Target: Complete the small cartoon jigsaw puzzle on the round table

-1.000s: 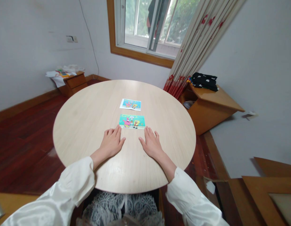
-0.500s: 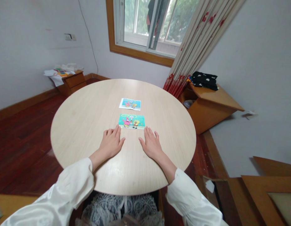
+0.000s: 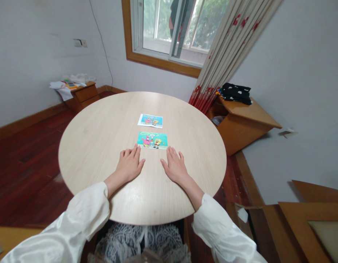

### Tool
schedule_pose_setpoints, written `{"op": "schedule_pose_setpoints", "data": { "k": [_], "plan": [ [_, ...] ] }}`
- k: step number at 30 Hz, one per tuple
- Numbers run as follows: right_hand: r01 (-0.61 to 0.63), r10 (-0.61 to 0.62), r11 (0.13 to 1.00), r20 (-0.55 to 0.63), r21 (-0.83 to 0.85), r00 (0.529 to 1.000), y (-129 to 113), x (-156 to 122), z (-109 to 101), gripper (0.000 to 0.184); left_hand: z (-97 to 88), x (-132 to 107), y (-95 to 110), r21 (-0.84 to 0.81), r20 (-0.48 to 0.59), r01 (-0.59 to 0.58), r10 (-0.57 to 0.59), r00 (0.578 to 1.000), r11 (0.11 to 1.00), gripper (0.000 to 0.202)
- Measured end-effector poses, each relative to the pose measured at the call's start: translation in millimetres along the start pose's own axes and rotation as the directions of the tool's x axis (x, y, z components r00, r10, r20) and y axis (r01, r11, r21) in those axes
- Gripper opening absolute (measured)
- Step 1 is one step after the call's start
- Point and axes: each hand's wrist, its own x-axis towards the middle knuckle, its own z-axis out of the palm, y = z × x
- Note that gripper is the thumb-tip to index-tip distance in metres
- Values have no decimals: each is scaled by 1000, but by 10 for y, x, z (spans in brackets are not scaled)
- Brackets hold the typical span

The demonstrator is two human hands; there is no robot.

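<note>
My left hand [image 3: 129, 163] lies palm down on the round table [image 3: 89, 146], thumb apart from the fingers. Its fingertips reach the lower left corner of a colourful cartoon picture [image 3: 152, 140], which has a pink starfish and a yellow sponge figure on a turquoise ground. At the lower right corner, my right hand [image 3: 174, 164] also rests flat with its fingers stretched out. Neither hand grips anything. Just beyond lies a smaller printed sheet [image 3: 150, 121] with a similar cartoon scene and a white margin.
Behind the table are a window [image 3: 171, 33] and a long curtain [image 3: 229, 47]. On the right, a wooden cabinet [image 3: 242, 117] carries a folded black cloth [image 3: 236, 93]. Papers [image 3: 62, 87] lie on a low cabinet [image 3: 85, 95] at the far left.
The whole view has shifted very slightly. Both hands, the cartoon picture and the printed sheet keep their places on the table.
</note>
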Motion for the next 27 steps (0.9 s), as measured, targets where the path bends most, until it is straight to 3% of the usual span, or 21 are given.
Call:
{"op": "schedule_pose_setpoints", "data": {
  "k": [14, 22, 27],
  "plan": [
    [11, -11, 1000, 9, 26, 1000, 27, 45, -47, 64, 1, 15, -52, -49, -23, -12, 11, 1000, 999, 55],
    [51, -51, 999, -35, 6, 998, -50, 474, -198, 54, -203, 278, -64, -68, -77, -8, 3, 997, 998, 42],
    [78, -84, 995, -105, -54, 991, -76, 669, -173, 45, -194, 338, -57, -67, -91, 7, -14, 996, 998, 40]
  ]
}}
